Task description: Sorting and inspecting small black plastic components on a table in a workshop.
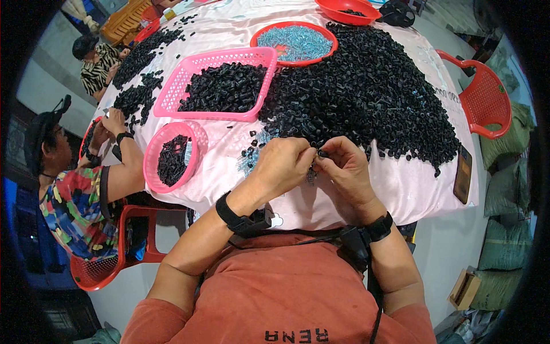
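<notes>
- The person's left hand (281, 165) and right hand (350, 172) meet at the table's near edge, fingertips pinched narrow and almost touching.
- A small black plastic piece (322, 153) sits between the right hand's thumb and forefinger; I cannot tell exactly what the left fingertips grip.
- Just beyond the hands, a large heap of small black plastic pieces (366, 86) spreads far and right over the pale pink tablecloth (223, 152).
- Small bluish metallic pieces (264, 137) lie just left of the left hand.
- Farther left stand a pink rectangular plastic basket (171, 92) and a pink round plastic basket (150, 163), both holding black pieces.
</notes>
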Tool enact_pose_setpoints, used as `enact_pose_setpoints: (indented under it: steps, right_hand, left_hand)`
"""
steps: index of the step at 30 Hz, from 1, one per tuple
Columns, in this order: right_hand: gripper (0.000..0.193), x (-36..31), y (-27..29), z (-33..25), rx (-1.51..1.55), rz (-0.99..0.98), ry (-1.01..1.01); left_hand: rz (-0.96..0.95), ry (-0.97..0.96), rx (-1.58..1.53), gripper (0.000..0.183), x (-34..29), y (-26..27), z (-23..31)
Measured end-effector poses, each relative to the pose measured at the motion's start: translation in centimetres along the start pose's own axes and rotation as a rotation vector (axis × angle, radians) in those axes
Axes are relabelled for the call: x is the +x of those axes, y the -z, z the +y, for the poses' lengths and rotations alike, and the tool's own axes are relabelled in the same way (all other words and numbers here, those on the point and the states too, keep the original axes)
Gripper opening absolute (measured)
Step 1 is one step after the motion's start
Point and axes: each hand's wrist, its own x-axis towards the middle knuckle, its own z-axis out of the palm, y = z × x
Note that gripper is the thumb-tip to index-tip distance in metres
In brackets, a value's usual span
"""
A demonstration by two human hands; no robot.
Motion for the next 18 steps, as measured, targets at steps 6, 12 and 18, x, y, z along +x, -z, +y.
enact_pose_setpoints:
  steps: [6, 12, 18]
  right_hand:
    - [0.015, -0.13, -0.18, 0.09, -0.061, 0.032, 0.016]
    - [0.014, 0.05, 0.13, 0.28, -0.063, 0.045, 0.080]
    - [0.013, 0.04, -0.06, 0.34, -0.052, 0.040, 0.065]
  left_hand:
    - [-0.002, 0.125, 0.018, 0.032, 0.02, 0.21, 0.39]
    - [0.012, 0.166, 0.012, 0.034, 0.30, 0.34, 0.36]
    - [0.095, 0.076, -0.029, 0.027, 0.48, 0.95, -0.56]
